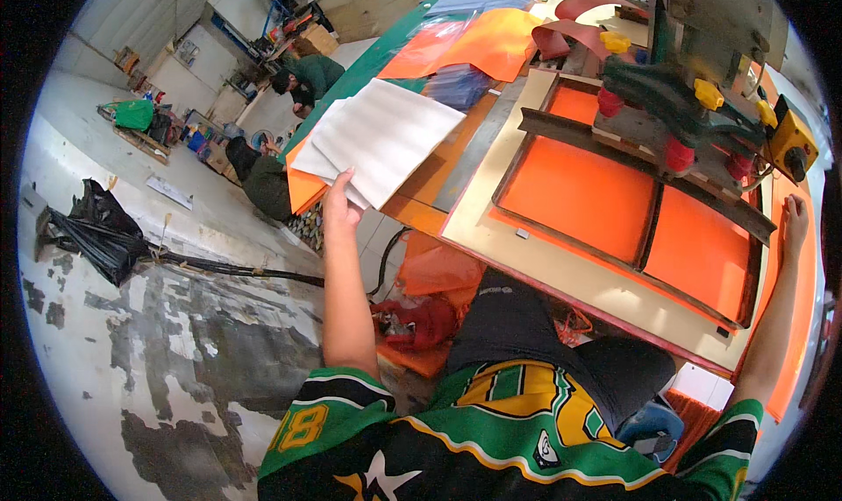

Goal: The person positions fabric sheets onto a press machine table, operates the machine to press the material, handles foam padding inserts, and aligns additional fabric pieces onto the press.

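— Biggest first? Long green surface (373, 58) running from near centre to far, loaded with orange plastic sheets (491, 41) at the far end.

— And on the right? Pale wooden board (561, 269) carrying a dark metal frame (645, 229), split into two panels, both filled with orange sheet (579, 198). Above the far right of it, a green press head (675, 98) with yellow and red knobs, plus a yellow control box (792, 142).

— Next in size? Stack of white foam sheets (386, 137) on the left part of the surface, lying on orange sheet and overhanging the near edge.

— Left hand? Left hand (340, 201) at the near corner of the white stack, fingers closed on the corner sheet, thumb on top.

— Right hand? Right hand (795, 219) at the far right, resting flat with fingers together on an orange sheet beside the frame's right end, clamped on nothing.

— Smaller things? Black plastic bag (96, 229) on the worn floor at left; a person in green (307, 78) crouched far off on the left.
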Demonstrator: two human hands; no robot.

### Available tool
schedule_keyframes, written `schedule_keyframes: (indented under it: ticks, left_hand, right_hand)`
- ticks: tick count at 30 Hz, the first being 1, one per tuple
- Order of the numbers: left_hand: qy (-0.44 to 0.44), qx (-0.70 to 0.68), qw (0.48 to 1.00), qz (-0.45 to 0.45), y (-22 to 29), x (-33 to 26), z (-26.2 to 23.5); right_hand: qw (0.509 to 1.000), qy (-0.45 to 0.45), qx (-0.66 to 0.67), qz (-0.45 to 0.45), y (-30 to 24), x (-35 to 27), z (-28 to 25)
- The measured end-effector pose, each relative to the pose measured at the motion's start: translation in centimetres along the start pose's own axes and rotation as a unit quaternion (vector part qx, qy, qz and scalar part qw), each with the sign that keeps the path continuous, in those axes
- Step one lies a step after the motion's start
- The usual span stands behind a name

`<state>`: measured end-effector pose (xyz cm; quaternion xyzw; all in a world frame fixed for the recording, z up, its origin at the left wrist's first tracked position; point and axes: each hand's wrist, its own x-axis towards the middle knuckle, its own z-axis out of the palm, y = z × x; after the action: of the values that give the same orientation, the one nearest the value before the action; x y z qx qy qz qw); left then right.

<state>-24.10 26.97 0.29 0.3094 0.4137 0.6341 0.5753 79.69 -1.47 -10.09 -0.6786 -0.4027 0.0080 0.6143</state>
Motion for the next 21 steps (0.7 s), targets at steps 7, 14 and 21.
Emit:
schedule_keyframes:
  ticks: [7,14,21]
  left_hand:
    - [0.004,-0.1,0.994,0.042,-1.5,-4.5,1.2]
    - [-0.014,-0.146,0.982,0.116,0.8,-8.5,3.2]
    - [-0.067,-0.114,0.986,0.098,0.2,-12.2,6.6]
  right_hand:
    - [0.998,0.004,0.024,0.062,-1.4,-1.4,0.8]
    - [0.997,0.029,0.025,0.063,-6.0,-3.8,3.5]
    - [0.998,0.026,-0.025,0.045,-7.3,-3.7,4.2]
